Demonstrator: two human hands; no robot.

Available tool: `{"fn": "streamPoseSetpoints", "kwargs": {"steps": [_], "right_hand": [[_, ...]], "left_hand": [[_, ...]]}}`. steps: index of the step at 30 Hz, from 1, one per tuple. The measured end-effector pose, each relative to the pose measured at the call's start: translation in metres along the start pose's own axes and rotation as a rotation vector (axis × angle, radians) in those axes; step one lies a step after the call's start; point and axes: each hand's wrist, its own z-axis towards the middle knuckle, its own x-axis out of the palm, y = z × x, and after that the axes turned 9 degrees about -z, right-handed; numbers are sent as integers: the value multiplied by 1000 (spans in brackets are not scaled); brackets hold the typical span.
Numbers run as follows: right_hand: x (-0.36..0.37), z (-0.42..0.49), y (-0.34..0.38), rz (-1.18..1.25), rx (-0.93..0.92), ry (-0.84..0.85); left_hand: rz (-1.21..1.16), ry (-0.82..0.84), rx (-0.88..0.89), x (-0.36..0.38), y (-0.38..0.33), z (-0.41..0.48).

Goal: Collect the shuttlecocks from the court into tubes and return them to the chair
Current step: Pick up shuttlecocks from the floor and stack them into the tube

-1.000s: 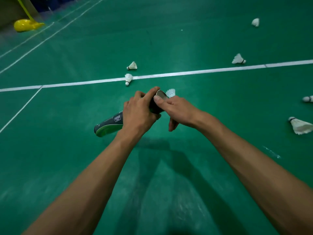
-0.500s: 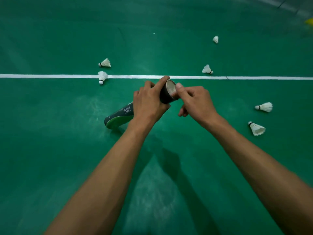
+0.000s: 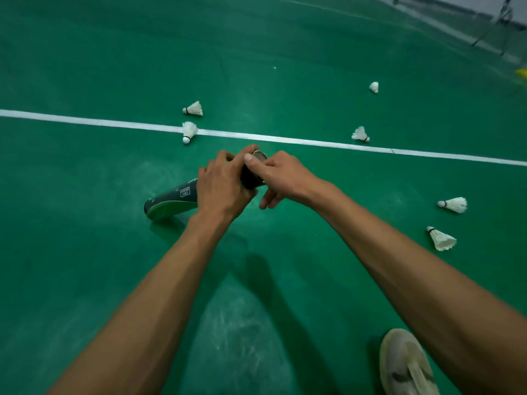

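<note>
A dark green shuttlecock tube (image 3: pixel 174 197) is held above the court, slanting down to the left. My left hand (image 3: pixel 222 186) grips it near its open upper end. My right hand (image 3: pixel 281 175) holds that open end, thumb laid across the rim, lower fingers loose below. Whatever is inside the tube is hidden. Several white shuttlecocks lie on the green floor: two to the left of the hands by the white line (image 3: pixel 189 131) (image 3: pixel 194 108), two beyond the line on the right (image 3: pixel 360 134) (image 3: pixel 374 87), two at right (image 3: pixel 453 204) (image 3: pixel 441 238).
A white court line (image 3: pixel 313 142) crosses the green floor just beyond my hands. My pale shoe (image 3: pixel 407 364) stands at lower right. Dark stand legs (image 3: pixel 494 27) and a yellow object (image 3: pixel 522 72) sit at the far upper right.
The view has swung and dipped, bringing the shoe into sight. My right thumb has come over the tube's rim. A shuttlecock seen at the tube mouth a second ago is out of sight.
</note>
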Motion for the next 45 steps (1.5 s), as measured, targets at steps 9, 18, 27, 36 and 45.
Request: {"fn": "streamPoseSetpoints", "kwargs": {"steps": [9, 18, 27, 36, 45], "right_hand": [[54, 31, 23, 134, -138, 222], [49, 67, 7, 262, -197, 266], [42, 164, -70, 272, 148, -272], [47, 211, -159, -357, 181, 56], [20, 256, -223, -575, -29, 251]], "left_hand": [[144, -92, -62, -40, 53, -8], [193, -152, -152, -31, 55, 11], [309, -141, -173, 3, 33, 46], [394, -93, -210, 28, 28, 44], [427, 4, -302, 48, 17, 49]]}}
